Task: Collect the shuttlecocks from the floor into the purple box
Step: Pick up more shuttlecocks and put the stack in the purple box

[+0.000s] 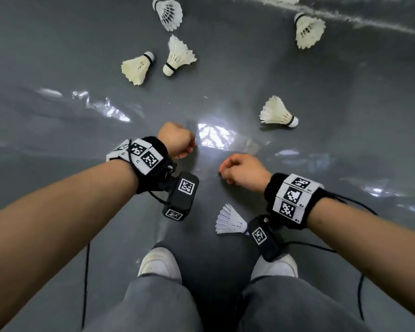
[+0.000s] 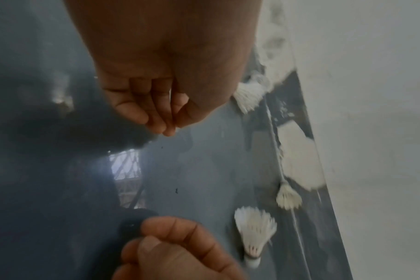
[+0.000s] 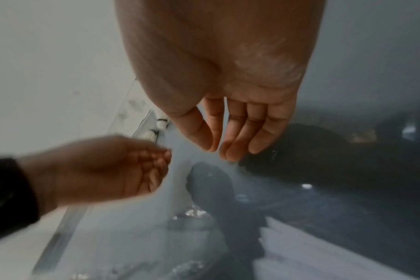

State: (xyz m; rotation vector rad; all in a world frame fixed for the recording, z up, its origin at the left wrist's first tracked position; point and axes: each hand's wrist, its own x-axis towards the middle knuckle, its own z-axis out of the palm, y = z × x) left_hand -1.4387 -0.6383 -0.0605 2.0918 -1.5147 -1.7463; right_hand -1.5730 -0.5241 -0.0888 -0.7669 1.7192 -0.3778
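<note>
Several white feather shuttlecocks lie on the glossy grey floor (image 1: 58, 56). A pair of them (image 1: 180, 55) (image 1: 137, 68) lies ahead of my left hand, with another (image 1: 169, 14) beyond. One shuttlecock (image 1: 277, 112) lies ahead of my right hand, one (image 1: 308, 29) at the far right, and one (image 1: 230, 220) just under my right wrist. My left hand (image 1: 189, 144) (image 2: 165, 125) hangs with loosely curled fingers and holds nothing. My right hand (image 1: 225, 171) (image 3: 216, 147) is relaxed and empty too. No purple box is in view.
My white shoes (image 1: 158, 262) (image 1: 277, 267) and grey trouser legs fill the bottom of the head view. Black cables (image 1: 85, 283) trail from both wristbands. A white line (image 1: 345, 17) crosses the floor at the far right. A pale wall (image 2: 372, 94) borders the floor.
</note>
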